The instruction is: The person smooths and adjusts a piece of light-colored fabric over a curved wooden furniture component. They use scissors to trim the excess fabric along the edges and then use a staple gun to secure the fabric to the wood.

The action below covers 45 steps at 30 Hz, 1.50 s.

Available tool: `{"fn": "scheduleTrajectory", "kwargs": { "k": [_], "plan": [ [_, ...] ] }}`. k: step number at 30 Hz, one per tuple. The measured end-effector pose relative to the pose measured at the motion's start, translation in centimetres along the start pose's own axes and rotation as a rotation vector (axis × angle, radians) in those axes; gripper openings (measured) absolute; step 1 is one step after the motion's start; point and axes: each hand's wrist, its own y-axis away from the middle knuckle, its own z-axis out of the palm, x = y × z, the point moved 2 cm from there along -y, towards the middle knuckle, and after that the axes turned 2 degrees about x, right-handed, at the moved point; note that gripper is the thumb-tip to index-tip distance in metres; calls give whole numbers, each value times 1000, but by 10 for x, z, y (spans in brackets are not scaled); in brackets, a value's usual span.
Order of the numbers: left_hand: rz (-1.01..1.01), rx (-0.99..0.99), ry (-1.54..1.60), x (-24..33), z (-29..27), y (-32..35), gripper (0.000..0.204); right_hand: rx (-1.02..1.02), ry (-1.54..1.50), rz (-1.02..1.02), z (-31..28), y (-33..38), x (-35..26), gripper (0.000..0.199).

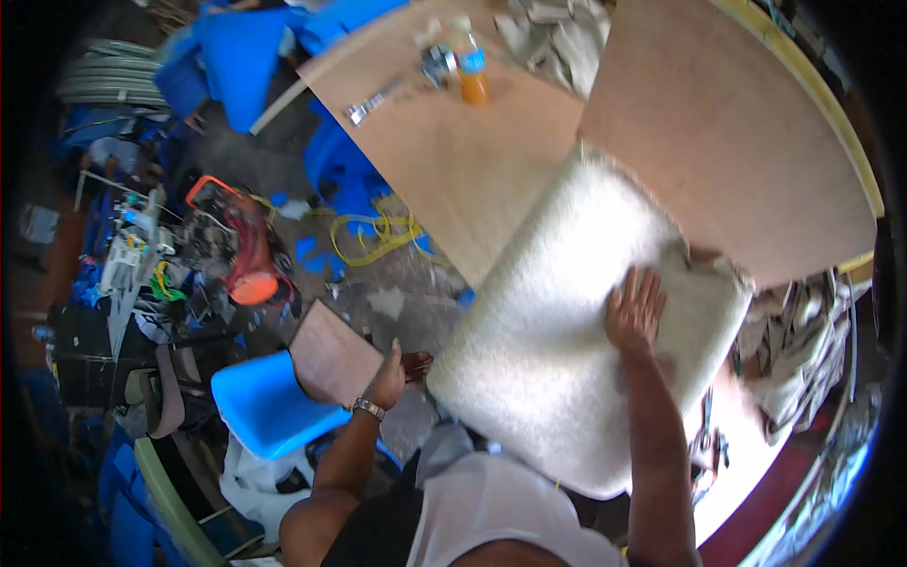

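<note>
My left hand [385, 380], with a watch on the wrist, grips the right edge of a small flat brown board [335, 354]. That board is tilted above a blue plastic seat [269, 402]. Flat on a large beige padded piece [557, 312], my right hand [636, 312] rests with its fingers stretched out. The piece looks fabric-covered and has rounded corners; it lies in front of me, overlapping a plywood sheet [472, 161].
A bottle of orange liquid [473, 80] and a paintbrush [368, 106] are on the plywood. To the right lie a curved-edged panel [727, 132] and crumpled beige fabric [798, 350]. An orange-red machine [250, 250] and yellow strapping [373, 241] litter the floor at left.
</note>
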Motion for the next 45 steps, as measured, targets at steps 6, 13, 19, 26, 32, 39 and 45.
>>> {"fn": "scheduleTrajectory", "kwargs": {
  "k": [6,13,19,26,32,39,45],
  "plan": [
    [-336,-324,605,-80,44,-32,67,10,189,27,-3,1,9,64],
    [-477,-611,508,-101,108,-90,58,51,210,-21,13,-3,17,66],
    [-427,-625,611,-79,102,-82,54,106,220,-52,15,-4,15,67],
    [541,-282,-183,22,100,-9,54,165,232,-69,14,-4,9,66],
    [801,428,-860,62,160,50,56,244,176,-93,10,2,0,65],
    [1164,625,-1507,60,193,39,62,191,129,-53,8,-1,-1,66],
    [1225,186,-1864,74,297,-10,66,182,49,-71,4,1,4,65]
  ]
}}
